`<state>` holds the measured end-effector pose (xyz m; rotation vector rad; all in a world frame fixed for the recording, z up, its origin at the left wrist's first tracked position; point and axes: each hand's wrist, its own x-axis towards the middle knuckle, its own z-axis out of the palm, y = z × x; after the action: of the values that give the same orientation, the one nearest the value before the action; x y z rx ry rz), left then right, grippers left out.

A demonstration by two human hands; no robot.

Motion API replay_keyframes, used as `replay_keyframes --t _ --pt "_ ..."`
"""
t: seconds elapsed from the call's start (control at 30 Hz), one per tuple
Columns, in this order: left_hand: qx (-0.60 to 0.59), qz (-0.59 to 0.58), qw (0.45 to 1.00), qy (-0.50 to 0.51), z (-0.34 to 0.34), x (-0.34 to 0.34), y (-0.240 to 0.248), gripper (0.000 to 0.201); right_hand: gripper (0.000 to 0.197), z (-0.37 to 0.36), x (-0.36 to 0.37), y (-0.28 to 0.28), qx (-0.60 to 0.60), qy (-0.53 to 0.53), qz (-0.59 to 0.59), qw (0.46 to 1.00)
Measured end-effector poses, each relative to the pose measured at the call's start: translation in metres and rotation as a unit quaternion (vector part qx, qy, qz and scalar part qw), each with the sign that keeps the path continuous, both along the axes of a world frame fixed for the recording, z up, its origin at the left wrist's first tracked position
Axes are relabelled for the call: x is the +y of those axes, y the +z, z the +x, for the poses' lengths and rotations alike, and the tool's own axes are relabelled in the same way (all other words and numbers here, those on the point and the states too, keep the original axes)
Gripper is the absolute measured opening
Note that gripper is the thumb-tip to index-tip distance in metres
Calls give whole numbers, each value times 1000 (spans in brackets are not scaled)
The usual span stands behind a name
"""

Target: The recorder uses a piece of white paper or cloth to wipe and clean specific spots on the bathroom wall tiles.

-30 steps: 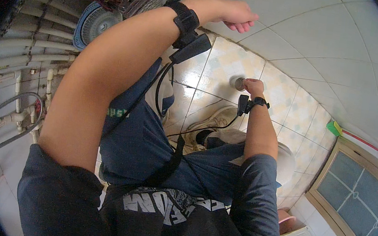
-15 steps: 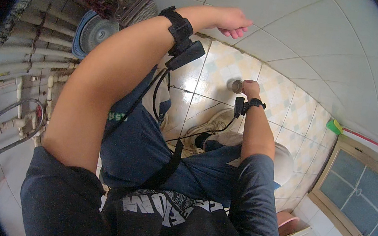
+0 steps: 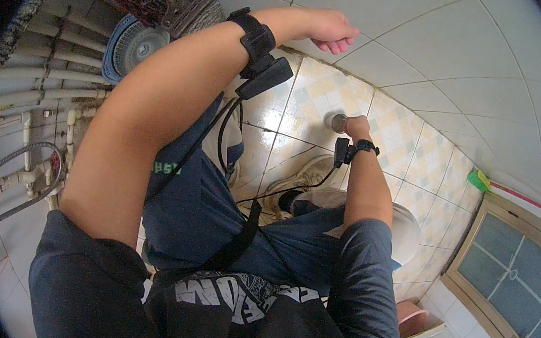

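Note:
My right hand [image 3: 356, 127] is closed around the side of a small metal cup [image 3: 338, 122] just above the tiled floor. The cup's round mouth shows to the left of my fingers. My left hand [image 3: 333, 30] is raised close to the pale tiled wall [image 3: 420, 26], its fingers curled in. Whatever it may hold is hidden by the fingers. Black straps with small box-shaped devices sit on the left forearm [image 3: 264, 75] and the right wrist [image 3: 352, 153], with cables running down from them.
Beyond my left arm stand a string mop [image 3: 202, 11] and a blue-framed round grille [image 3: 138, 52]. White pipes [image 3: 48, 73] and a grey hose [image 3: 19, 150] line the left wall. At right are a green-headed tool [image 3: 479, 181] with a red handle, a framed window [image 3: 513, 263] and a pink basin [image 3: 409, 318].
My right hand has turned very slightly along with the metal cup. The left hand keeps nearly the same place and its fingers stay curled.

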<state>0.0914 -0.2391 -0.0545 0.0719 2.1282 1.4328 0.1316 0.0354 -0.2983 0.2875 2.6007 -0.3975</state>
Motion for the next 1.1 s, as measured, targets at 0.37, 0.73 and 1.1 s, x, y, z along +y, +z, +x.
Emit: replay_keyframes --t 0.37,0.73,1.1 --pt "6 4 1000 2 -5 2 -2 37 26 -1 1 12 -6 36 37 999" --pt "-1 10 1000 -14 -3 -1 8 35 35 0 4 -5 -1 146 -48 988" --pt "19 34 999 20 2 -16 7 29 34 25 -47 82 56 109 -2 992"
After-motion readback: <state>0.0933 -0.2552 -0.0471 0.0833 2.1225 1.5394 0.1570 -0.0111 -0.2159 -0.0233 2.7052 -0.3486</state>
